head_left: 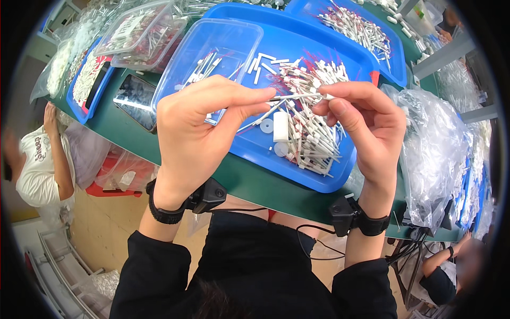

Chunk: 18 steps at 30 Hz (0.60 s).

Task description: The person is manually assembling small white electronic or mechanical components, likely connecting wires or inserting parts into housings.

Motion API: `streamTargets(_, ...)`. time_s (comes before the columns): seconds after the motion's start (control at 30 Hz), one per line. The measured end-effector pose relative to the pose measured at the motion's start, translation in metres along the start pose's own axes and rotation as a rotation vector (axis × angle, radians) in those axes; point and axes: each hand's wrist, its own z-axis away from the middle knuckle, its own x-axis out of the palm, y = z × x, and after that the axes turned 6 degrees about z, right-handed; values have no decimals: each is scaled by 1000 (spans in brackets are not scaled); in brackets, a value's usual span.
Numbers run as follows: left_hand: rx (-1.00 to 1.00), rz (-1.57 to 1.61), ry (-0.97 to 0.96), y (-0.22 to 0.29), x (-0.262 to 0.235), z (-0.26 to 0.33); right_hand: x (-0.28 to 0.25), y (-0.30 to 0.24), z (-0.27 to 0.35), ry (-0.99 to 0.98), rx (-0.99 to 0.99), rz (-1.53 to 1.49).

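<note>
Between my hands, above the blue tray (319, 183), a thin white stick-like part (297, 97) is held nearly level. My left hand (204, 114) pinches its dark left end between thumb and fingertips. At the other end, the thumb and fingers of my right hand (366, 117) close on a small white tip. Below lies a heap of similar white sticks with small white caps and red wires (311, 141). Beside the heap are a white cylinder (280, 126) and small translucent discs (266, 126). A clear plastic box (249, 33) with a few sticks sits partly behind my left hand.
A phone (135, 101) lies on the green table (255, 194) at left, near a small blue tray (87, 114). Lidded clear boxes (143, 34) stand behind. Another blue tray (401, 64) holds more sticks. Clear plastic bags (433, 154) crowd the right. Other people sit at both sides.
</note>
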Motion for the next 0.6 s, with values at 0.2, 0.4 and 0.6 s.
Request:
streamTargets(0.2, 63, -87, 5, 1, -1, -1, 3, 1, 1, -27, -17, 103)
streamTargets(0.4, 88, -86, -7, 1, -2, -3, -1, -3, 1, 8, -19, 97)
streamTargets(0.6, 160, -130, -50, -2, -3, -3, 3, 1, 2, -8, -26, 114)
